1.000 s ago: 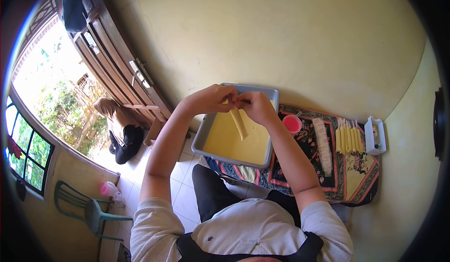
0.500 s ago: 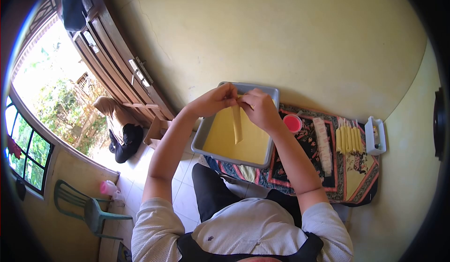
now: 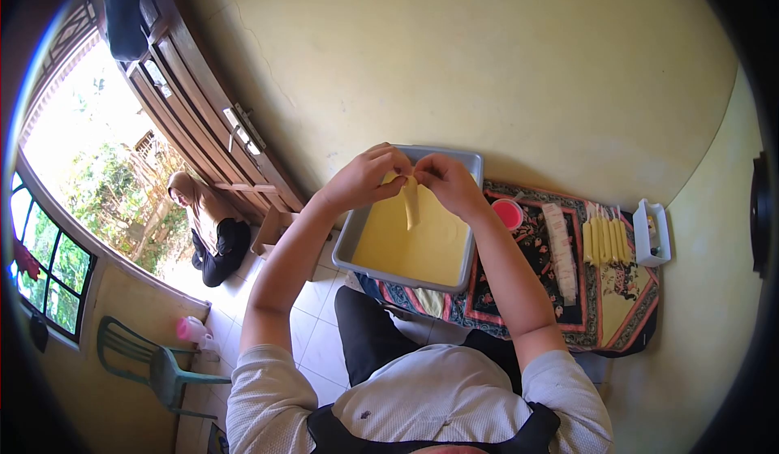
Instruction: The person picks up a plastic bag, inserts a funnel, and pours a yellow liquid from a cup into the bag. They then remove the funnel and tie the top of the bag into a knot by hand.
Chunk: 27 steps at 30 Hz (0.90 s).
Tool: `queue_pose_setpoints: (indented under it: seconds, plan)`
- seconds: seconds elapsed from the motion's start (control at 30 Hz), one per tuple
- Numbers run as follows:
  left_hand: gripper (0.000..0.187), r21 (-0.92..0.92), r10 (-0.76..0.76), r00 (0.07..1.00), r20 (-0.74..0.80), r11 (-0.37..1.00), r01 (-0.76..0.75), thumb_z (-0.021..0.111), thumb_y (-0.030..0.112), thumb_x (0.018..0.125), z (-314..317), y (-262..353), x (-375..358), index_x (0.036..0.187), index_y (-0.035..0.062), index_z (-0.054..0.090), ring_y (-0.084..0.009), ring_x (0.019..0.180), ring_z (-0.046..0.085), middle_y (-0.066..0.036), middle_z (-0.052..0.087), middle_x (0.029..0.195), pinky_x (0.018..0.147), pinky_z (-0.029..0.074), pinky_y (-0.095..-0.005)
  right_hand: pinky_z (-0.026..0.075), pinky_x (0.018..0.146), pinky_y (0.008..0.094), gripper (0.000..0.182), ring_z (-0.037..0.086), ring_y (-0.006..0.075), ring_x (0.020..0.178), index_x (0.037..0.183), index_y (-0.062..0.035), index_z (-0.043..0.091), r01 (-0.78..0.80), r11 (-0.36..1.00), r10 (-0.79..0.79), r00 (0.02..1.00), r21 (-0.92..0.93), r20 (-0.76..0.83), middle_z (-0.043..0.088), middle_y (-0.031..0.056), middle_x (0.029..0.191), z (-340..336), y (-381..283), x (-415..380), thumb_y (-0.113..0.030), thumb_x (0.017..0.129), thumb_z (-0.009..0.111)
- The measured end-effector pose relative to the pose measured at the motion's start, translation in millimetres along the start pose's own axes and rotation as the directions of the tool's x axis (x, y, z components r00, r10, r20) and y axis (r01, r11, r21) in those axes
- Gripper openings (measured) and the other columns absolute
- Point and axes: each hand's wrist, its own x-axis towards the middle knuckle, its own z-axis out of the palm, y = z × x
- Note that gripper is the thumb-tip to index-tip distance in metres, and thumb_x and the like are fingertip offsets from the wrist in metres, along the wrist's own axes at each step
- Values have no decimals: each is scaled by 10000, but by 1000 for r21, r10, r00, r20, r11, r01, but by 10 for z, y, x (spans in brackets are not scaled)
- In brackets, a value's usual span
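Observation:
A narrow plastic bag with yellow liquid (image 3: pixel 412 208) hangs above a grey tub (image 3: pixel 344 251) that holds more of the same yellow liquid (image 3: pixel 398 251). Closed at the bag's top end is my left hand (image 3: pixel 375 176), fingers pinched. My right hand (image 3: pixel 448 181) pinches the same end from the other side, so both sets of fingertips nearly meet. The bag's lower end dangles free over the tub. Whether its neck is knotted or twisted is hidden by my fingers.
On the patterned cloth (image 3: pixel 527 320) right of the tub lie a pink bowl (image 3: pixel 508 214), a strip of flat plastic bags (image 3: pixel 560 251), several filled yellow bags (image 3: pixel 604 240) and a white container (image 3: pixel 652 235). A person (image 3: pixel 213 227) sits by the doorway; a green chair (image 3: pixel 162 373) stands lower left.
The bag's lower end has risen slightly and the bag looks shorter. My right hand has shifted a little and its fingers are repositioned at the bag's top. The seated person's head has turned.

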Motion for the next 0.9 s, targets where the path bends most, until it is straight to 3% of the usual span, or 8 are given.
queue_pose_setpoints:
  seconds: [0.13,0.23,0.37,0.47,0.53,0.63,0.77,0.9]
  plan:
    - [223,133,230,963,-138,968,-213,814,9,884,22,-41,-20,1077,74,723,-274,911,707,-69,736,989,793,594,-396,543,842,272,114,653,79,915,1107,-13,708,37,995,-38,999,96,6,728,12,972,51,35,8,-118,1064,723]
    - [204,186,312,939,-148,941,-283,812,-3,880,-16,-31,-8,1064,71,763,-267,890,711,-63,741,981,771,595,-390,547,828,277,104,659,88,893,1098,-14,713,62,994,-60,998,94,-22,733,25,949,66,0,-10,-110,1058,724]
    - [167,-34,148,988,-48,988,-150,802,-8,889,-43,-27,-35,1041,61,785,-260,895,708,-72,739,974,782,591,-386,552,825,287,79,661,95,871,1066,-8,722,84,994,-83,996,70,-22,730,23,925,64,-67,-39,-82,1040,731]
    - [134,-261,-79,992,103,960,104,792,34,921,16,-162,-124,1047,51,749,-193,913,682,-50,726,975,813,563,-346,553,820,296,56,691,121,871,1036,4,728,127,992,-127,992,13,28,753,56,934,78,-112,-73,-46,1013,737]
    - [165,-354,-296,921,252,858,373,783,86,949,47,-248,-178,1081,41,694,-138,934,645,-27,698,986,837,532,-308,558,808,325,59,708,177,846,1026,14,727,147,988,-147,989,-47,-4,749,89,922,112,-178,-114,-34,997,744]
    - [268,-690,-317,898,305,576,438,772,158,973,134,-290,-180,1128,47,584,-87,968,583,6,627,1010,867,485,-264,564,817,379,85,710,272,866,1030,14,725,234,941,-251,967,-243,-41,734,124,914,165,-273,-188,7,946,740]
    - [286,-627,-324,801,503,501,597,747,155,991,36,-288,-153,1148,68,525,-78,949,573,19,582,1000,860,485,-253,565,873,449,198,668,357,968,1049,11,715,530,690,-565,820,-493,91,706,135,944,244,-273,-281,50,855,721]
    - [195,-642,-372,750,547,389,661,707,126,1031,136,-294,-214,1129,95,542,-64,910,590,34,602,976,825,499,-248,570,929,446,260,655,346,1045,1061,12,705,630,521,-672,719,-575,179,701,138,1033,255,-231,-329,41,803,712]
